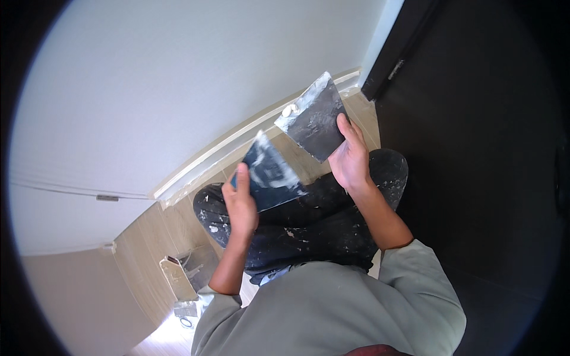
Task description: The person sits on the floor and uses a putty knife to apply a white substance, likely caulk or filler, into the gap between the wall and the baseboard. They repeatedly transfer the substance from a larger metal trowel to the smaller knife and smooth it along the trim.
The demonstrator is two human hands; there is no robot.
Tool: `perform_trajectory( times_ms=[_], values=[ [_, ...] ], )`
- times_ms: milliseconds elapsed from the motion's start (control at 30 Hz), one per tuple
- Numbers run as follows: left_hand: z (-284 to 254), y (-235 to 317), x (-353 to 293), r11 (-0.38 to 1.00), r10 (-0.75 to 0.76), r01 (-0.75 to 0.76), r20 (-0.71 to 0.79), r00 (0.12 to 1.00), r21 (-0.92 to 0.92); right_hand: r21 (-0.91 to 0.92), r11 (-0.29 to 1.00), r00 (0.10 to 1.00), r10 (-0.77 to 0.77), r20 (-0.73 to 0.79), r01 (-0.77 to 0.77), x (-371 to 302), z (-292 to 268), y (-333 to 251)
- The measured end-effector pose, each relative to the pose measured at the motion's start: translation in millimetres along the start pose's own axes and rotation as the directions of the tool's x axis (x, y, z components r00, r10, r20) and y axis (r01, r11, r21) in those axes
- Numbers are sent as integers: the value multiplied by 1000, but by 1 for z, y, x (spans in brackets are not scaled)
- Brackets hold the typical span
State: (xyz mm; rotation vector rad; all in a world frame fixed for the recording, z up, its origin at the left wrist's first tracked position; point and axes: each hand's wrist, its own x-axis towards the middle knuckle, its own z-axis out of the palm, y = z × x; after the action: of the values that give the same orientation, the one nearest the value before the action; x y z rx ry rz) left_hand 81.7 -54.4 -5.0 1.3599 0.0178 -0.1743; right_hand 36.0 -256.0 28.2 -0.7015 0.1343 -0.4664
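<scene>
My left hand (238,207) grips a dark, flat putty scraper (267,178) by its left side, thumb on top. White putty smears run across its blade and along its edges. Held out further and to the right is a wide metal putty scraper (316,126), its lower right side clasped in my right hand (350,159). Putty coats the far left edge of this blade, with a thick white lump (290,111) sitting there. The two blades are apart. Both handles, if there are any, are hidden by my hands.
A white wall (178,71) with a pale baseboard (208,160) runs ahead. On the right stands a dark door (475,154). More flat tools (180,277) lie on the wood-look floor (139,267) at lower left. My putty-spattered knees (389,172) are bent beneath my hands.
</scene>
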Motion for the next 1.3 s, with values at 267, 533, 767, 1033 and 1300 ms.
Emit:
perform_trajectory(
  times_ms=[267,533,767,1033,1300],
  values=[
    [-7,41,4,581,-508,676,447,736,-453,-485,458,605,-158,780,745,-18,6,-14],
    [-18,46,8,552,-404,683,563,721,-478,-283,14,283,-5,959,959,-17,27,4],
    [-18,47,5,757,-424,530,329,843,-382,-398,-131,405,30,914,908,13,4,6],
    [-30,54,15,893,-146,191,138,980,-408,-654,5,645,-168,745,756,31,4,-4],
    [-54,26,30,717,601,-600,121,790,356,-266,933,896,320,308,-242,-3,69,-30]
  ],
)
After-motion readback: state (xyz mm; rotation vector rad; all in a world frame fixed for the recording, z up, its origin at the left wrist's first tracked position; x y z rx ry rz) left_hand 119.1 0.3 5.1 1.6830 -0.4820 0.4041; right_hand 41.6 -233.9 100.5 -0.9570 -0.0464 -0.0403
